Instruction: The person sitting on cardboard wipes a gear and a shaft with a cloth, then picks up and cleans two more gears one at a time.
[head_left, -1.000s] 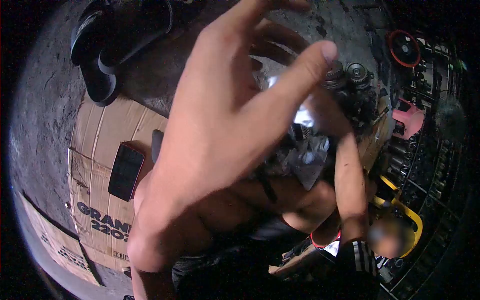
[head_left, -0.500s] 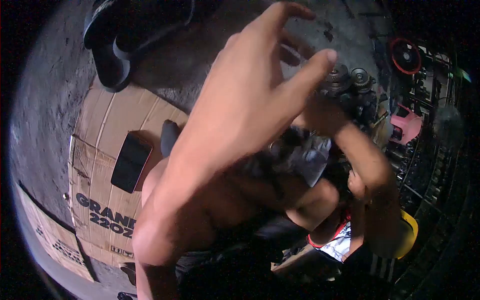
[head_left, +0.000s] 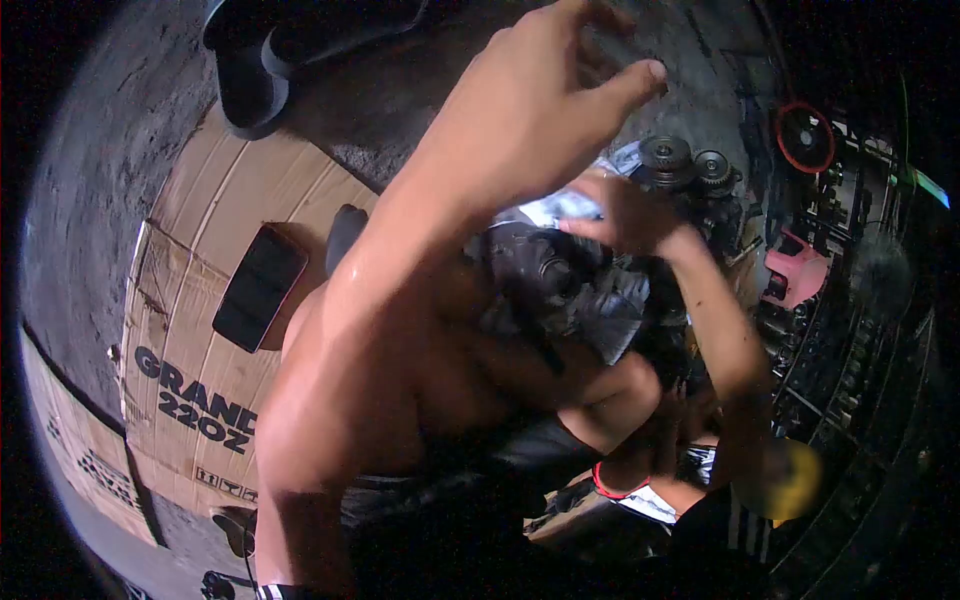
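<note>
My left hand is raised at the top centre, its fingers curved and its thumb apart, with nothing visible in it. Lower and to the right, my right hand closes on a crumpled white cloth, thumb on the near side; its other fingers are partly hidden. Beneath the cloth sits a dark metal machine part with a round boss, between my bare legs. A greyish sheet lies beside that part. Just beyond my right hand are a stacked gear piece and a smaller toothed gear.
A phone lies on flattened cardboard at left. Dark slippers are on the rough floor above it. At right stand a pink plastic object, a red-rimmed wheel and dark clutter. A blurred yellow object is at lower right.
My left hand has moved up and away from the machine part. The white cloth at my right hand and the part under it now show more clearly. The view has shifted slightly.
</note>
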